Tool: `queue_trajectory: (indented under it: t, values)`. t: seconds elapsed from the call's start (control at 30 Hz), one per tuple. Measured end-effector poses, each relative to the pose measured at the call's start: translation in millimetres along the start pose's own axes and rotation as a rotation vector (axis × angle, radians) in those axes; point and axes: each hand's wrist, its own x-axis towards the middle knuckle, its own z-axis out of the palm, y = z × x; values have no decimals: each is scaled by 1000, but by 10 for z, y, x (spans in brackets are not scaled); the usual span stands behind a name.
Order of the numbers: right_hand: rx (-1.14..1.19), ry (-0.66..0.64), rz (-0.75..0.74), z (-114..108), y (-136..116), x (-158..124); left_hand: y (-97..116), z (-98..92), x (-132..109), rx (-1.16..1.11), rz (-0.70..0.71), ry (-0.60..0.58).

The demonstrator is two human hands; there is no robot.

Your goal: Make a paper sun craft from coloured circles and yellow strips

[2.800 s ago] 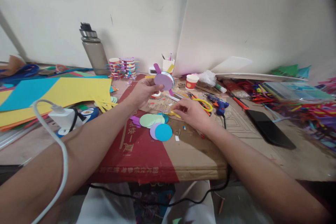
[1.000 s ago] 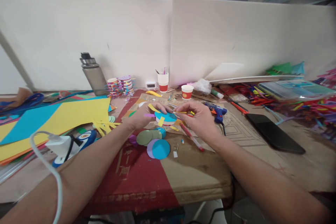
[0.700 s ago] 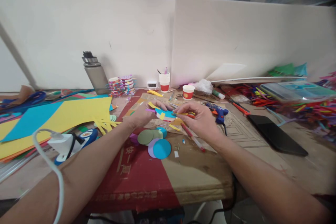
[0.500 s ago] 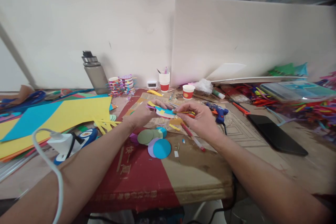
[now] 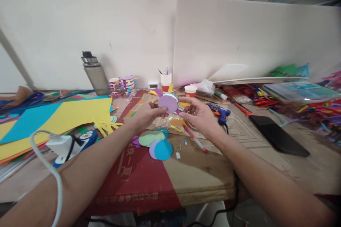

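My left hand is closed on a round paper craft piece, holding it upright above the cardboard with its purple face toward me. Yellow and purple strips stick out from its rim. My right hand pinches the piece's right edge with fingertips. Below the hands, loose paper circles in green, purple and blue lie on the cardboard. A red pen lies beside my right wrist.
Yellow and blue paper sheets spread at left, by a white charger and cable. A grey bottle, stacked finished pieces, cups, a blue glue gun, a black phone and coloured sticks ring the work area.
The craft piece lay flat with its blue face up while my right hand worked a yellow strip at its rim. Now both hands have lifted and turned it, purple face toward me.
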Motion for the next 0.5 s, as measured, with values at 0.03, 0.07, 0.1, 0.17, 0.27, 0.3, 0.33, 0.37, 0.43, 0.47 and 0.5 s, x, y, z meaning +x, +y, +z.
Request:
queue_trajectory:
  t: [0.03, 0.07, 0.1, 0.17, 0.27, 0.3, 0.33, 0.37, 0.43, 0.47, 0.5]
  values:
    - [19, 2, 4, -6, 9, 8, 4, 6, 1, -28, -11, 5]
    - [41, 8, 6, -11, 19, 15, 8, 8, 2, -54, -19, 12]
    - [66, 22, 9, -16, 31, 22, 12, 7, 4, -79, -24, 19]
    - [104, 64, 21, -28, 62, 36, 15, -1, 9, -129, -30, 26]
    - [113, 166, 72, -62, 117, 63, 9, -22, 20, -201, -39, 29]
    - [110, 202, 87, -79, 133, 73, 3, -30, 24, -219, -44, 31]
    - [108, 234, 96, -95, 146, 83, -4, -39, 28, -232, -48, 34]
    - [110, 260, 99, -111, 157, 93, -11, -47, 30, -242, -51, 38]
    - [117, 280, 97, -134, 173, 108, -27, -62, 31, -254, -57, 42]
    - [119, 277, 97, -141, 179, 113, -34, -69, 29, -258, -57, 41]
    - [118, 265, 101, -143, 185, 116, -39, -75, 26, -260, -57, 41]
